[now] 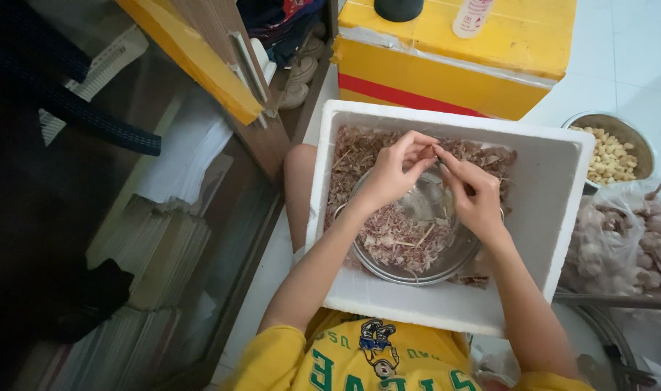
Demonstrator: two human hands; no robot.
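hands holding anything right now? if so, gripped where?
Both hands pinch one small garlic clove between their fingertips, left hand on its left side, right hand on its right, above the metal bowl of peels in the white foam box.

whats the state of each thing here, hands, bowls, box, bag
left hand: raised over the metal bowl, fingertips pinching a small garlic clove
right hand: fingertips picking at the same clove
metal bowl: partly filled with papery peels
foam box: open, peels scattered inside, bowl sitting in it
small bowl: holds peeled cloves
plastic bag: open, unpeeled garlic inside
yellow carton: closed, taped
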